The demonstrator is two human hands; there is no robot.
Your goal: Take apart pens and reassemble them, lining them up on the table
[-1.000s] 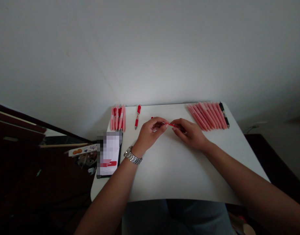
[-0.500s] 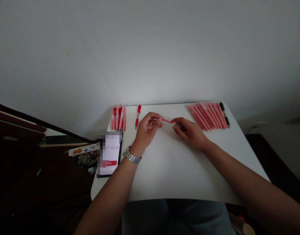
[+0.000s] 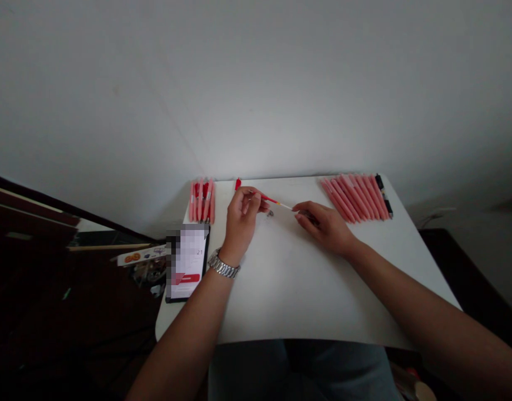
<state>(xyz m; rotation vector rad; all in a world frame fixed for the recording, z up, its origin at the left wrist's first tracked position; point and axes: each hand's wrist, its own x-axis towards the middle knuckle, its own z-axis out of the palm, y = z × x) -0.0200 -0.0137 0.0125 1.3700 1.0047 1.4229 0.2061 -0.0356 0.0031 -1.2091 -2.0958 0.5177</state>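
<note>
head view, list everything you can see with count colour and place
rod: one, red and white, between hands
shiny object: one, mostly hidden, right hand
small piece: one, unclear, by left fingers
pen: one, red, behind left hand
left bundle: several, pink and red
right row: several, pink
black pen: one, beside row
phone: one, table left
table: one, white
wall: grey, behind
clutter: mixed, lower left
watch: one, silver, left wrist
hands: two, left, right

Left hand (image 3: 243, 214) farther left, refill (image 3: 272, 201) showing white length
</note>
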